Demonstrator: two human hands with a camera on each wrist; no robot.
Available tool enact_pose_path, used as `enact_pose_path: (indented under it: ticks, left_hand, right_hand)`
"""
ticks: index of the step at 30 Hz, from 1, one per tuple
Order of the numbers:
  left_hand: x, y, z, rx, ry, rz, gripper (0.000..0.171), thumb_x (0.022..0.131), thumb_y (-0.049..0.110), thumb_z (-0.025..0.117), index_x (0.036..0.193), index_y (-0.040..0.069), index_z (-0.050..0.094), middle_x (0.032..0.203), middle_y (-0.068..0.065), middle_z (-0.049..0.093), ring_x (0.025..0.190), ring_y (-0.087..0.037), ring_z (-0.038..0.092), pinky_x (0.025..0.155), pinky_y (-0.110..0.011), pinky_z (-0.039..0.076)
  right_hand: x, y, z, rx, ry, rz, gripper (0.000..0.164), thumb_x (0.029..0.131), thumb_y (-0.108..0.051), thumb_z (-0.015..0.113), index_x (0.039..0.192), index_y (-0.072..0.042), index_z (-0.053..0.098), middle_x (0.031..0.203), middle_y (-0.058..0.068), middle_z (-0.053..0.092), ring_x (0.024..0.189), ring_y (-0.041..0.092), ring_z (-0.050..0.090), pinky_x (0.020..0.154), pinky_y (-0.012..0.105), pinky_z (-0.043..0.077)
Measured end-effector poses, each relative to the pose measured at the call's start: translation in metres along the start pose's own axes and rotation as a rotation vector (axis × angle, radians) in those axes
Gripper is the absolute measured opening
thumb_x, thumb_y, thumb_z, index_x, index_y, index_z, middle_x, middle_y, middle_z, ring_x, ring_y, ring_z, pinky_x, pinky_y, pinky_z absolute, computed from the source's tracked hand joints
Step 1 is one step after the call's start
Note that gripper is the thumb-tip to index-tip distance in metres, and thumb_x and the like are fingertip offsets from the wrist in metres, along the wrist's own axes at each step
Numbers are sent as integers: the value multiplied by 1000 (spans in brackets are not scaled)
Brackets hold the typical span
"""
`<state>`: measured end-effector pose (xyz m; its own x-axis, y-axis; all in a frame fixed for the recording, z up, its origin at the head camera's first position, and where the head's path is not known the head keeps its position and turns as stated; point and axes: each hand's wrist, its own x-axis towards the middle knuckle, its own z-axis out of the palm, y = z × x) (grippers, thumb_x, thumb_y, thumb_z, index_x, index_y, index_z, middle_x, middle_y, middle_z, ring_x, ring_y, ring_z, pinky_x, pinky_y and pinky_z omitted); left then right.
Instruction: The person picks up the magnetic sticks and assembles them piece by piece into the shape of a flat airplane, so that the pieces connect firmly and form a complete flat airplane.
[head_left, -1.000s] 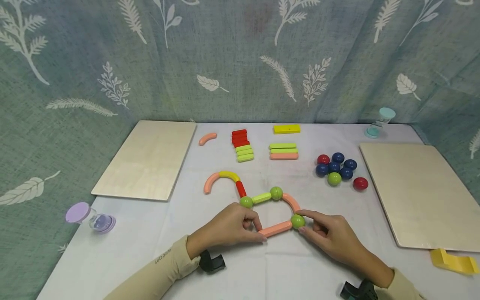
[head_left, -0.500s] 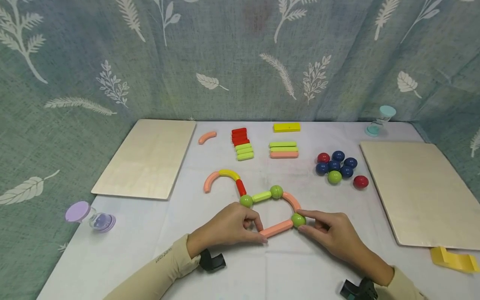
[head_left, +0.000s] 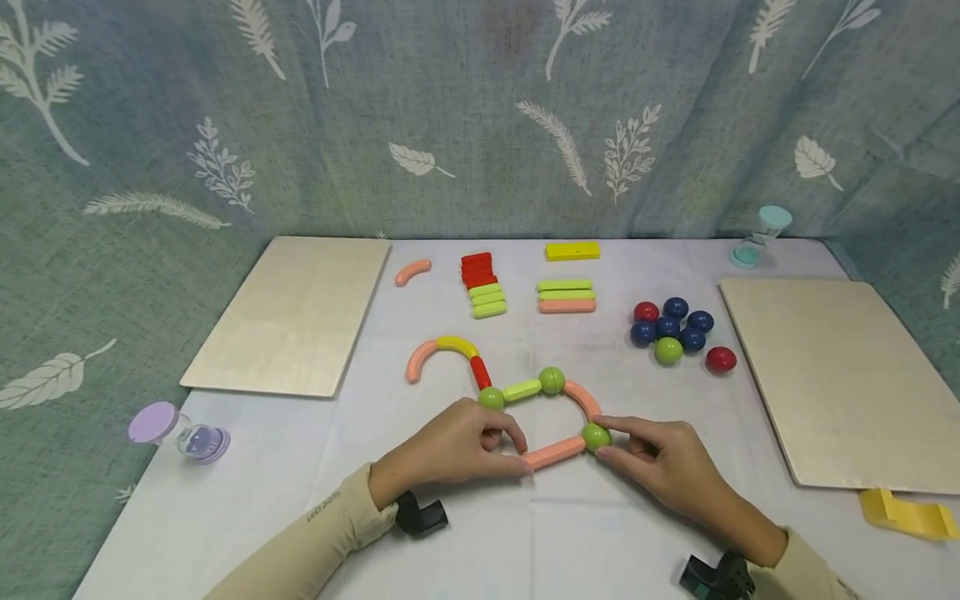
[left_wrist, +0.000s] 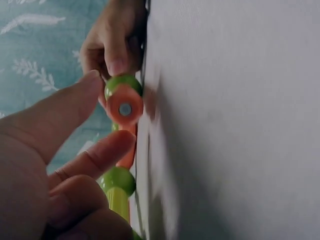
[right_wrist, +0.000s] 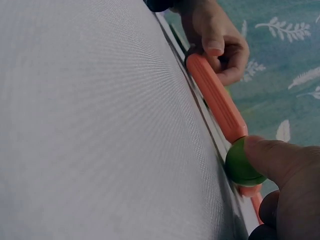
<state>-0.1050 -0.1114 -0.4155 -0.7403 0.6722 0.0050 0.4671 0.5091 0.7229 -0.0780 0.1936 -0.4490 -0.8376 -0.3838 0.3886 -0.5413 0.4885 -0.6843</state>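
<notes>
My right hand (head_left: 667, 462) pinches a green magnetic ball (head_left: 597, 437) between thumb and forefinger. A straight salmon magnetic rod (head_left: 555, 452) joins that ball on its left. My left hand (head_left: 468, 446) is at the rod's free end, thumb and forefinger spread to either side; in the left wrist view the rod's end face (left_wrist: 125, 109) shows in the gap between them. From the held ball a curved salmon rod (head_left: 583, 398) leads up to another green ball (head_left: 552, 380), then a lime rod (head_left: 522, 390), a third green ball (head_left: 491, 398), and a red rod (head_left: 480, 372).
Beyond the red rod, a yellow curved rod (head_left: 457, 344) and a salmon one (head_left: 420, 362) continue the chain. Short rods (head_left: 487, 296), long rods (head_left: 567, 296) and loose balls (head_left: 667, 327) lie behind. Boards (head_left: 288, 317) (head_left: 840, 383) flank both sides; sand timers (head_left: 202, 443) (head_left: 746, 252) stand outward.
The left fingertips have loosened and parted slightly around the salmon rod's free end. The right hand keeps its pinch on the green ball. The head view has tilted slightly.
</notes>
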Motion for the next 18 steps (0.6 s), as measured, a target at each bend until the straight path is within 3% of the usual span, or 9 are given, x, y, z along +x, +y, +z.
enact_pose_path:
  ticks: [5,9,13,18]
  left_hand:
    - [13,6,-15,71,45,42,18,78,50,70,86,35,66,49,10,25,47,-4,21,46,-22,23]
    - [39,22,-33,144,82,98,14,82,46,68,86,34,67,50,9,27,46,-4,23,46,-23,23]
    - [82,40,-48,216,53,153,12,85,43,66,87,32,68,50,6,32,46,-7,28,46,-24,24]
    - [147,49,-49,327,-9,133,12,86,39,65,88,28,69,59,6,48,54,-9,42,51,-24,32]
  right_hand:
    - [0,1,-2,-7,-9,16,34,80,-29,75,113,-28,68,55,-17,35,47,-2,31,42,14,25]
    - [0,2,-2,6,-28,41,33,81,-31,73,113,-27,68,55,-16,36,47,-1,31,42,15,26]
    - [2,3,-3,21,-30,50,32,81,-31,73,113,-26,68,54,-16,35,46,-1,31,41,15,25]
    - [1,4,-2,53,-22,44,33,81,-27,74,113,-21,69,53,-17,35,46,-2,30,41,15,25]
